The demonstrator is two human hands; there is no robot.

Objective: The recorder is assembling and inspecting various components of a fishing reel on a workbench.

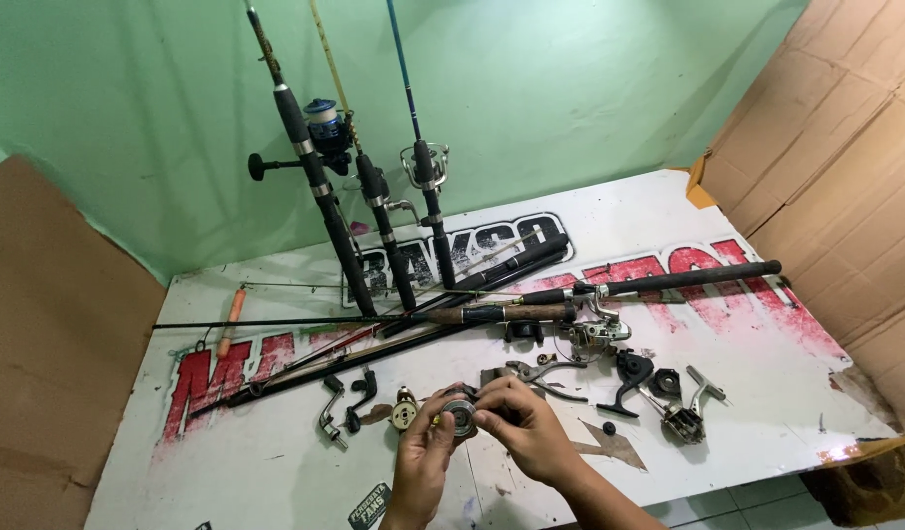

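Observation:
Both of my hands meet over the front middle of a white board (276, 471) with red and black lettering. My left hand (423, 453) and my right hand (523, 424) together hold a small round metal reel part (460, 416), a spool-like ring, between the fingertips. A small brass-coloured reel piece (404, 410) lies just left of my left hand. Pliers (531, 375) lie just beyond my right hand.
Three fishing rods with reels (320, 186) lean upright against the green wall. More rods (570, 294) lie flat across the board. Reel handles (344, 402), a black reel piece (629, 378) and a dismantled reel body (683, 417) lie scattered. Cardboard sheets (835, 167) flank both sides.

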